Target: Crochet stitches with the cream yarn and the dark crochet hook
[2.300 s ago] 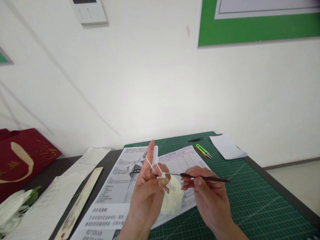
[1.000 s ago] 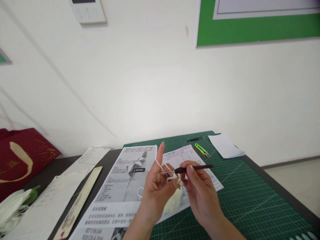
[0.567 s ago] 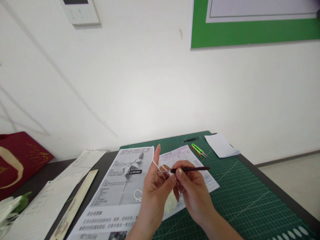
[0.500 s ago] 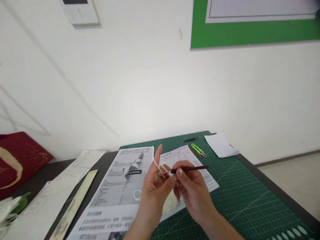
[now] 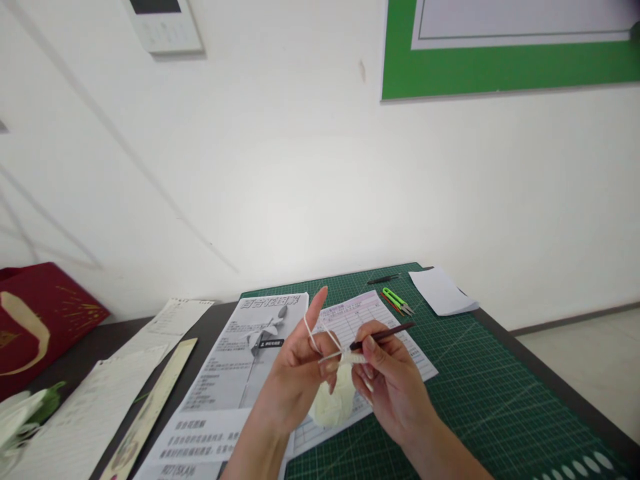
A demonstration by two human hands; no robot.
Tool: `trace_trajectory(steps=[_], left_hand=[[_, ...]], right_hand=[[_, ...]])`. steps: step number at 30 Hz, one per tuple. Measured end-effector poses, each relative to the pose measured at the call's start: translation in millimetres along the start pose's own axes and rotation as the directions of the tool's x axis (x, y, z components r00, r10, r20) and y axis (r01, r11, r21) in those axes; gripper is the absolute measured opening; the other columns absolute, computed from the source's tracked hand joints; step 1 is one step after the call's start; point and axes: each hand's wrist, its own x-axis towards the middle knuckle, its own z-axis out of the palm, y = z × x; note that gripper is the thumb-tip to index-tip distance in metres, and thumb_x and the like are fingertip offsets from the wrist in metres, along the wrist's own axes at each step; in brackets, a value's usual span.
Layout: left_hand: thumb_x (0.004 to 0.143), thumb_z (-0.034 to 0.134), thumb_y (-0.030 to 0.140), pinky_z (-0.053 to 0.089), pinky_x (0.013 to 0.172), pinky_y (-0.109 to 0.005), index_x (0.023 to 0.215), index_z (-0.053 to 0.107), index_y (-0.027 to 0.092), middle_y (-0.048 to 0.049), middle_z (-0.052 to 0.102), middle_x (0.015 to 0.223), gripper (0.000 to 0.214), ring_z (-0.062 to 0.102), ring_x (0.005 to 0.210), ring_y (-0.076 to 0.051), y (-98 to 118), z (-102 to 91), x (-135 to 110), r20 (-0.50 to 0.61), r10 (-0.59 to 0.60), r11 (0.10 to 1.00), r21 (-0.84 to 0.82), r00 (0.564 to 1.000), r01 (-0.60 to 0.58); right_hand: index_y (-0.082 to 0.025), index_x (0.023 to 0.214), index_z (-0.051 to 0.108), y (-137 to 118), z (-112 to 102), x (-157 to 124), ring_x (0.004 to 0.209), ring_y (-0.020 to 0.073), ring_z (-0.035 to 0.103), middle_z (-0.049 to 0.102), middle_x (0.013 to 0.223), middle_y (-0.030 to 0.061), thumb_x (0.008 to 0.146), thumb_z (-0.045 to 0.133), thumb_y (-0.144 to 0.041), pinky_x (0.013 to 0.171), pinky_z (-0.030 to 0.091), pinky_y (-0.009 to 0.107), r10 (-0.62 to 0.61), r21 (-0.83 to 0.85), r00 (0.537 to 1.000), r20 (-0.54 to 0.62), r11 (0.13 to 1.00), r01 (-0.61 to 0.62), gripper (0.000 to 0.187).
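Two hands: close together, low centre, raised over the sheets, fingertips nearly touching.
L hand [image 5: 299,370]: index finger up w/ yarn [image 5: 309,335] looped over it; thumb & other fingers pinched on a small white stitched bit.
R hand [image 5: 389,388]: closed on hook [image 5: 383,335]; handle end points up-right, tip at L fingertips, too small to see.
Ball [image 5: 330,404]: cream, under & btwn both hands; lying on paper or lifted, can't tell.
Mat [image 5: 475,373]: green grid, on dark counter [image 5: 95,343].
Sheets: b/w print [image 5: 245,363] beside pink form [image 5: 350,312], partly on mat.
Far mat edge: green snips [image 5: 399,300], white paper [image 5: 440,291].
Far left: red bag [image 5: 30,320].
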Motion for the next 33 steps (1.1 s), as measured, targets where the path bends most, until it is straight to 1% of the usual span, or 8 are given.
trace_trajectory(steps=[3, 5, 8, 11, 19, 26, 30, 33], left_hand=[[0.068, 0.071, 0.012, 0.034, 0.053, -0.019, 0.136, 0.044, 0.029, 0.0040, 0.054, 0.060, 0.076, 0.040, 0.054, -0.008, 0.3, -1.2, 1.4, 0.005, -0.061, 0.998, -0.025, 0.998, 0.061], [0.070, 0.070, 0.012, 0.032, 0.050, -0.018, 0.135, 0.045, 0.029, 0.0040, 0.052, 0.060, 0.072, 0.039, 0.053, -0.007, 0.7, -2.0, 1.4, 0.003, -0.089, 0.996, 0.025, 0.996, 0.089], [0.072, 0.069, 0.011, 0.033, 0.048, -0.017, 0.135, 0.046, 0.031, 0.0038, 0.051, 0.062, 0.070, 0.043, 0.053, -0.007, 0.2, -1.6, 0.2, 0.018, -0.099, 0.987, 0.127, 0.995, 0.096], [0.074, 0.068, 0.011, 0.039, 0.049, -0.018, 0.133, 0.048, 0.033, 0.0034, 0.053, 0.063, 0.066, 0.049, 0.054, -0.008, -1.7, 0.1, -0.4, 0.024, -0.066, 0.988, 0.141, 0.998, 0.062], [0.072, 0.063, 0.004, 0.042, 0.045, -0.015, 0.125, 0.057, 0.034, 0.0031, 0.060, 0.060, 0.061, 0.054, 0.050, -0.008, -3.9, 1.9, 1.1, 0.046, 0.024, 0.995, -0.093, 0.999, -0.020], [0.067, 0.058, 0.001, 0.045, 0.049, -0.017, 0.125, 0.057, 0.029, 0.0033, 0.062, 0.053, 0.065, 0.054, 0.046, -0.008, -6.7, 0.7, 0.7, -0.014, -0.002, 0.982, -0.190, 1.000, 0.000], [0.066, 0.057, -0.001, 0.046, 0.049, -0.017, 0.129, 0.054, 0.024, 0.0023, 0.065, 0.054, 0.068, 0.057, 0.047, -0.009, -4.0, 2.1, 0.6, -0.015, -0.011, 0.964, -0.268, 1.000, 0.006], [0.068, 0.054, 0.000, 0.049, 0.052, -0.021, 0.134, 0.048, 0.023, 0.0006, 0.067, 0.055, 0.069, 0.058, 0.048, -0.011, -2.4, 1.6, -0.1, 0.029, 0.023, 0.957, -0.289, 0.999, -0.013]], right_hand=[[-0.018, 0.072, 0.067, -0.2, 0.4, -0.5, 0.034, 0.0022, 0.034, 0.047, 0.042, -0.0081, 0.072, 0.076, -0.027, 0.034, 0.033, 0.011, 0.002, -0.002, 1.000, 0.006, 1.000, -0.002, 0.012], [-0.018, 0.073, 0.067, -1.1, -0.1, 0.1, 0.035, 0.0023, 0.034, 0.047, 0.043, -0.0081, 0.072, 0.076, -0.027, 0.034, 0.033, 0.011, -0.013, -0.013, 1.000, 0.004, 1.000, 0.013, 0.012], [-0.018, 0.073, 0.067, -1.5, -1.2, 0.6, 0.035, 0.0025, 0.034, 0.047, 0.043, -0.0081, 0.072, 0.076, -0.027, 0.033, 0.033, 0.012, -0.032, -0.040, 0.999, 0.001, 0.999, 0.032, 0.012], [-0.018, 0.073, 0.067, -0.3, -2.2, -0.2, 0.035, 0.0026, 0.034, 0.046, 0.043, -0.0084, 0.072, 0.075, -0.028, 0.034, 0.032, 0.012, -0.034, -0.057, 0.999, -0.004, 0.998, 0.033, 0.013], [-0.018, 0.072, 0.067, 3.8, 0.0, -1.8, 0.036, 0.0022, 0.035, 0.047, 0.044, -0.0083, 0.072, 0.076, -0.029, 0.035, 0.031, 0.012, -0.026, -0.061, 1.000, -0.002, 0.998, 0.026, 0.013], [-0.019, 0.079, 0.071, 11.5, -5.5, -1.4, 0.037, 0.0013, 0.041, 0.059, 0.053, -0.0057, 0.071, 0.077, -0.022, 0.036, 0.033, 0.012, -0.128, -0.226, 0.991, 0.024, 0.965, 0.130, 0.011], [-0.021, 0.094, 0.070, 13.9, -5.7, -0.1, 0.037, 0.0027, 0.044, 0.068, 0.067, -0.0014, 0.070, 0.078, -0.022, 0.034, 0.037, 0.013, -0.090, -0.182, 0.995, 0.050, 0.978, 0.097, 0.025], [-0.020, 0.095, 0.070, 13.2, -4.2, 0.2, 0.038, 0.0047, 0.048, 0.069, 0.068, -0.0003, 0.068, 0.079, -0.024, 0.034, 0.043, 0.015, -0.026, -0.142, 0.999, 0.043, 0.989, 0.032, 0.029]])
